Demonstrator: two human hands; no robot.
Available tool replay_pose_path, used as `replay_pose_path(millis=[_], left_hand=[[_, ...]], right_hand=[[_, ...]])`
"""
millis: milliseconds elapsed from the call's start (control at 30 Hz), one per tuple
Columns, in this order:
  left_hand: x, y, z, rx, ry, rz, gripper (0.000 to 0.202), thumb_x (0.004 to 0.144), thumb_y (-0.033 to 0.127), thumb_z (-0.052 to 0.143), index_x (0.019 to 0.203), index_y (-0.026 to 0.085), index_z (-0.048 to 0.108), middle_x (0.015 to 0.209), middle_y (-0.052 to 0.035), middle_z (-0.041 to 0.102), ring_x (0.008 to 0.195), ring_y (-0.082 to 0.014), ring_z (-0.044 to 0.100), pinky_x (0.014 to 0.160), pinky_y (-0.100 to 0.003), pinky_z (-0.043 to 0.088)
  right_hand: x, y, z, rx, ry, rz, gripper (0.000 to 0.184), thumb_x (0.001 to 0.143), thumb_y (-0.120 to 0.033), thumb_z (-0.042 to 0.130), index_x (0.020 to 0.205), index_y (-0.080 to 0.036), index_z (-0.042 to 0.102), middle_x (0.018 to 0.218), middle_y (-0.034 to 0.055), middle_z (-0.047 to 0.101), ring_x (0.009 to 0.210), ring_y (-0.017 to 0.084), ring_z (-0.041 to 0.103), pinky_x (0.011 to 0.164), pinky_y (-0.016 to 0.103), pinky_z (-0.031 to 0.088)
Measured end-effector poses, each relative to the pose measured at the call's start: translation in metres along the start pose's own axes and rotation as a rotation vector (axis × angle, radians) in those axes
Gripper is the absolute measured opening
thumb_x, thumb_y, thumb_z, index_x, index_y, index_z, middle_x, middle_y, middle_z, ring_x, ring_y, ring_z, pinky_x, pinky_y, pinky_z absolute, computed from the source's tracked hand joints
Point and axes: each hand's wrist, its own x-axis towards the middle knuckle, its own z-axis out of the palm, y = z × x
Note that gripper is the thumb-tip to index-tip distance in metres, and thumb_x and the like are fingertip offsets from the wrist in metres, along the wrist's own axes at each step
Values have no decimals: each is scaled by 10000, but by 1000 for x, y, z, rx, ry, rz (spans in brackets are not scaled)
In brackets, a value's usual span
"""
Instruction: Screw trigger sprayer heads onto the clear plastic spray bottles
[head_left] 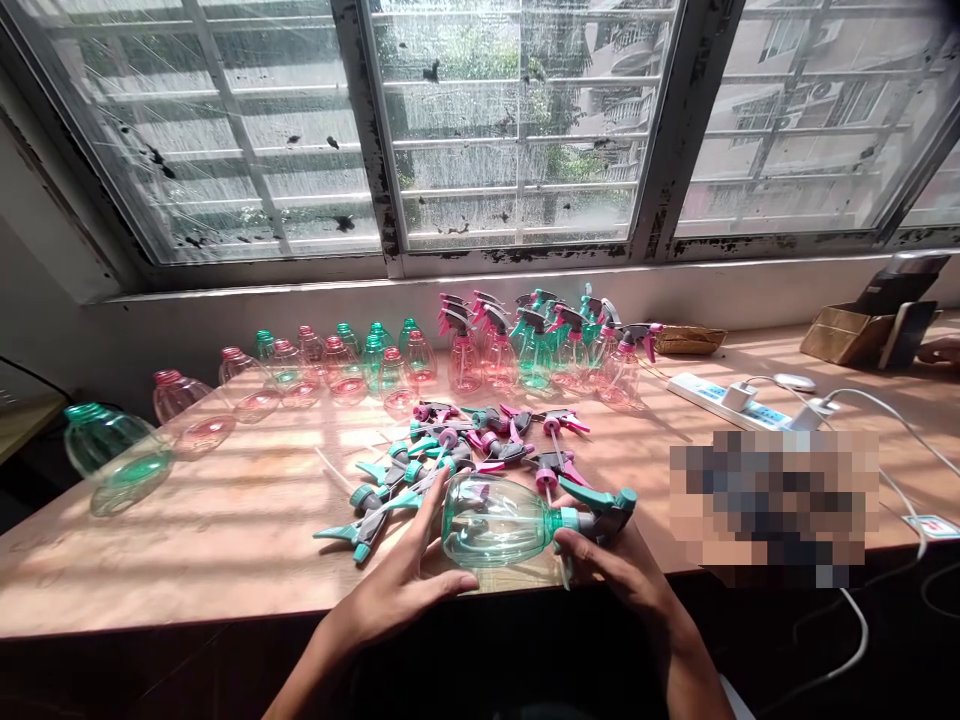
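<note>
Right hand (628,572) grips a translucent green plastic spray bottle (496,520); left hand (405,572) spreads at its base; pink, teal and grey plastic trigger heads (514,453) crowd behind.

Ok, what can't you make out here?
Head view:
Right hand: some fingers hidden behind the grey-and-teal plastic spray head.
Square-edged pixelated patch: blurring masks what's there.
White rectangular card: print too small.
Another person's hand: cut off by the right edge.
</note>
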Motion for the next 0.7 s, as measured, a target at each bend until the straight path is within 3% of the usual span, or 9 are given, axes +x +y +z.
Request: replay_pose_path(millis=[167, 300, 367, 467, 567, 700], left_hand=[[0, -7, -1, -38, -23, -52, 967, 921, 410, 752, 1644, 378, 110, 1744, -17, 128, 1579, -367, 160, 1286, -534, 163], [0, -2, 2, -83, -18, 42, 910, 966, 399, 700, 1643, 391, 93, 1748, 10, 89, 1593, -334, 71, 1288, -480, 179], [0, 3, 3, -120, -48, 68, 880, 996, 422, 647, 1643, 390, 51, 1746, 3, 103, 1588, -333, 114, 1278, -465, 221], [0, 9, 3, -82, -41, 30, 993, 941, 404, 727, 1646, 365, 29, 1742, -24, 123, 1576, -360, 166, 1275, -487, 218], [1, 8, 2, 0, 3, -28, 1044, 890, 367, 781, 1652, 329, 70, 1740, -28, 100, 1583, -375, 63, 1286, -521, 141], [1, 3, 2, -112, -37, -48, 1008, 913, 347, 756, 1650, 338, 69, 1737, -22, 133, 1583, -365, 25, 1267, -517, 247]], right_hand=[[-3, -4, 1, -16, -1, 11, 494, 743, -510, 885, 1106, -217, 722, 731, 1, 638, 608, 168, 595, 517, 265, 462], [-1, -3, -1, -22, -29, -10, 448, 751, -523, 875, 1033, -206, 732, 730, 8, 630, 604, 163, 576, 518, 267, 458], [0, -1, -2, -26, -47, -15, 417, 773, -518, 861, 1013, -202, 732, 729, 8, 625, 608, 158, 566, 527, 266, 460], [0, 1, -3, -8, -60, -3, 389, 793, -505, 850, 1007, -205, 724, 724, 0, 620, 599, 145, 552, 529, 259, 455], [0, 1, -3, -32, -39, 4, 409, 775, -513, 861, 1002, -202, 722, 720, -1, 629, 608, 154, 566, 539, 267, 464], [0, -1, -2, -54, -31, -26, 426, 756, -523, 872, 988, -196, 726, 720, 2, 644, 638, 169, 588, 574, 278, 481]])
